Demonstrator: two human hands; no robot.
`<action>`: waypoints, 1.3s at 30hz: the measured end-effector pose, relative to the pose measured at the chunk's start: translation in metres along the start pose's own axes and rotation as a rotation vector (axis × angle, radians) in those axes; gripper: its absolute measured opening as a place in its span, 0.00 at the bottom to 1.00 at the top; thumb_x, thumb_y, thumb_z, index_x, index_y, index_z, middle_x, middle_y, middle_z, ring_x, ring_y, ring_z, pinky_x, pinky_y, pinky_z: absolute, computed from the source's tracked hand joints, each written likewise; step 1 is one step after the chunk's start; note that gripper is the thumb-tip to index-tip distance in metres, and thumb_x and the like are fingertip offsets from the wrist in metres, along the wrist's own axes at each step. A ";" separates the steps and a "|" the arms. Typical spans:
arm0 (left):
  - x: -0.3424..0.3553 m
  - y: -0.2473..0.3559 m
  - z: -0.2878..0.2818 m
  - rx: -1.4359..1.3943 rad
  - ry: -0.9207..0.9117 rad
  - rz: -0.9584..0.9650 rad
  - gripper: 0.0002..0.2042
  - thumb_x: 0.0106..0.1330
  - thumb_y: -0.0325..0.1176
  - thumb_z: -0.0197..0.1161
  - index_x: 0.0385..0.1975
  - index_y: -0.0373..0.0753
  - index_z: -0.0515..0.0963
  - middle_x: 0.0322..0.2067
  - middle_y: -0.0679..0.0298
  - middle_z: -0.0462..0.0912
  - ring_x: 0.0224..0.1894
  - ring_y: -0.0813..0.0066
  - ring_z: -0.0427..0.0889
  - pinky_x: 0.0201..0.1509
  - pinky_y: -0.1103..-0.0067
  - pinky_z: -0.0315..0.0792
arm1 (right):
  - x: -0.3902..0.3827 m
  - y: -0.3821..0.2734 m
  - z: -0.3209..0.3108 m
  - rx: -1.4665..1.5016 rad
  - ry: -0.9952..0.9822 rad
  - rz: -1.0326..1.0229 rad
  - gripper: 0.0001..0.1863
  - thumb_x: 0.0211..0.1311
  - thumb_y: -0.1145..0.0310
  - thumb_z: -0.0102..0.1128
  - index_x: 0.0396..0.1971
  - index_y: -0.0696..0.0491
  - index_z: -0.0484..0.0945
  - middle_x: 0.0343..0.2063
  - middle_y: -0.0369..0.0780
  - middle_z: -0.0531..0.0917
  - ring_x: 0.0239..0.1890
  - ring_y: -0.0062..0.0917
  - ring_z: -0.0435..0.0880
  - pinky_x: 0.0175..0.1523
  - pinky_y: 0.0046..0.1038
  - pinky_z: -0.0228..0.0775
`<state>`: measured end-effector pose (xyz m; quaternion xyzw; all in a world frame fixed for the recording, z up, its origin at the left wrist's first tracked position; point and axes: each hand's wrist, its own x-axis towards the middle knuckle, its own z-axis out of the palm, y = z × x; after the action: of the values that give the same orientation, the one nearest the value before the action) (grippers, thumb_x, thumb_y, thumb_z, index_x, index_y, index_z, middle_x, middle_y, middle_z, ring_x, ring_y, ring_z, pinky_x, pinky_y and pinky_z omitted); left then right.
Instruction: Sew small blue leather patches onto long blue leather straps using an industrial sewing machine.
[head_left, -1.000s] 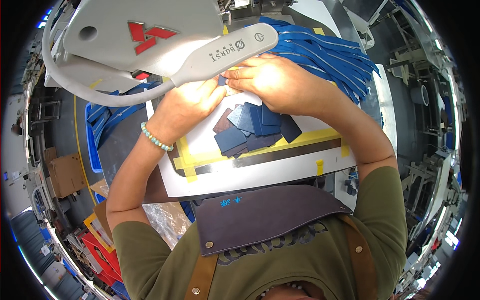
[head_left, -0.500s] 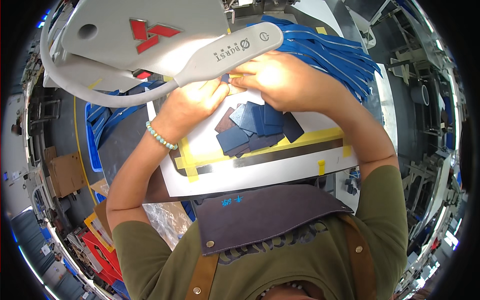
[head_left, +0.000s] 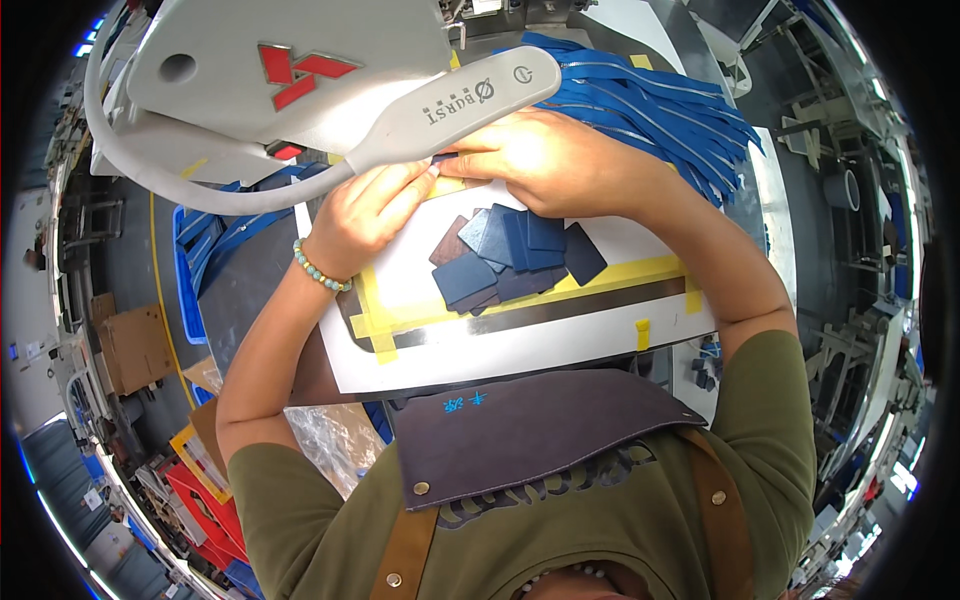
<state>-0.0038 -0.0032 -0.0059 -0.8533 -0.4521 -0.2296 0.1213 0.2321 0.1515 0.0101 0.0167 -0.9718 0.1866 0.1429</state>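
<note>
Firstly, nearest: one purple apron. Next, one surface bearing a white sheet edged in yellow tape. On the sheet: one loose, overlapping pile of patches, blue, brown and dark; none in a hand, so we count these as left. Beyond the pile: left hand and right hand, fingertips meeting at one small dark piece. Whether either grip is clamped on it we cannot tell; a lamp covers part of the right. We judge this piece under way, not done. Farther: one pale machine and a bunch of blue strips. Finished pieces: none we can identify.
</note>
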 end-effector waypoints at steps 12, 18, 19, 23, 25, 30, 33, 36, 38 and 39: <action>0.005 -0.006 0.013 -0.131 0.074 -0.071 0.14 0.55 0.19 0.72 0.42 0.33 0.87 0.41 0.56 0.90 0.46 0.60 0.91 0.49 0.71 0.86 | 0.002 -0.002 0.010 -0.120 0.041 -0.013 0.18 0.66 0.71 0.59 0.54 0.50 0.87 0.56 0.36 0.86 0.60 0.31 0.81 0.65 0.36 0.72; 0.011 -0.013 -0.006 0.039 -0.048 0.093 0.12 0.56 0.24 0.71 0.41 0.32 0.86 0.45 0.57 0.89 0.47 0.61 0.90 0.50 0.73 0.86 | -0.005 0.003 0.009 -0.222 0.088 -0.043 0.16 0.65 0.70 0.59 0.50 0.49 0.87 0.52 0.34 0.87 0.59 0.28 0.81 0.62 0.35 0.73; 0.013 -0.013 -0.008 0.118 -0.071 0.167 0.13 0.55 0.24 0.71 0.41 0.33 0.86 0.46 0.57 0.89 0.47 0.62 0.90 0.50 0.73 0.86 | -0.007 0.004 0.004 -0.200 0.072 -0.041 0.15 0.64 0.71 0.60 0.48 0.50 0.87 0.50 0.35 0.88 0.57 0.29 0.82 0.60 0.36 0.74; 0.026 -0.014 -0.013 0.280 -0.201 0.343 0.14 0.54 0.26 0.69 0.41 0.34 0.85 0.47 0.59 0.88 0.45 0.68 0.89 0.49 0.76 0.85 | -0.008 0.014 -0.012 -0.023 0.100 0.018 0.12 0.59 0.75 0.61 0.42 0.55 0.88 0.42 0.39 0.89 0.50 0.34 0.85 0.54 0.38 0.79; 0.033 -0.013 -0.015 0.285 -0.249 0.349 0.13 0.54 0.27 0.68 0.40 0.35 0.84 0.46 0.60 0.88 0.44 0.70 0.88 0.47 0.77 0.85 | -0.005 0.011 -0.022 -0.045 0.129 0.002 0.12 0.57 0.76 0.61 0.41 0.55 0.88 0.40 0.40 0.89 0.48 0.36 0.85 0.52 0.38 0.80; 0.041 -0.012 -0.011 0.340 -0.291 0.367 0.09 0.55 0.30 0.67 0.35 0.38 0.82 0.41 0.63 0.86 0.40 0.74 0.85 0.44 0.78 0.84 | -0.006 0.013 -0.025 -0.092 0.145 0.002 0.13 0.54 0.78 0.62 0.40 0.56 0.89 0.38 0.41 0.88 0.47 0.38 0.86 0.51 0.39 0.81; 0.049 -0.008 -0.008 0.349 -0.306 0.379 0.06 0.55 0.31 0.66 0.31 0.40 0.80 0.35 0.64 0.83 0.37 0.73 0.83 0.42 0.78 0.83 | -0.005 0.013 -0.027 -0.070 0.080 0.050 0.20 0.59 0.79 0.60 0.50 0.50 0.89 0.45 0.44 0.89 0.45 0.43 0.88 0.51 0.39 0.81; 0.058 0.000 -0.007 0.416 -0.380 0.434 0.04 0.56 0.31 0.66 0.29 0.41 0.78 0.30 0.66 0.78 0.34 0.74 0.81 0.38 0.78 0.82 | -0.002 0.012 -0.025 -0.006 0.069 0.064 0.18 0.60 0.78 0.60 0.49 0.51 0.89 0.45 0.45 0.89 0.47 0.42 0.87 0.52 0.39 0.80; 0.062 0.013 -0.006 0.587 -0.558 0.381 0.04 0.56 0.30 0.65 0.28 0.41 0.78 0.28 0.67 0.76 0.33 0.74 0.81 0.36 0.78 0.82 | -0.001 0.015 -0.017 -0.026 0.167 -0.001 0.15 0.56 0.77 0.60 0.43 0.57 0.88 0.44 0.43 0.88 0.48 0.41 0.86 0.54 0.40 0.81; 0.060 0.015 -0.001 0.591 -0.555 0.378 0.04 0.56 0.30 0.65 0.28 0.41 0.78 0.28 0.67 0.76 0.33 0.74 0.81 0.36 0.78 0.82 | 0.000 0.013 -0.016 -0.029 0.165 -0.005 0.15 0.56 0.77 0.60 0.43 0.57 0.88 0.44 0.43 0.88 0.48 0.41 0.86 0.54 0.40 0.81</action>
<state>0.0377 0.0308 0.0246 -0.8790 -0.3499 0.1733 0.2736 0.2354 0.1698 0.0190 0.0018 -0.9593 0.1728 0.2234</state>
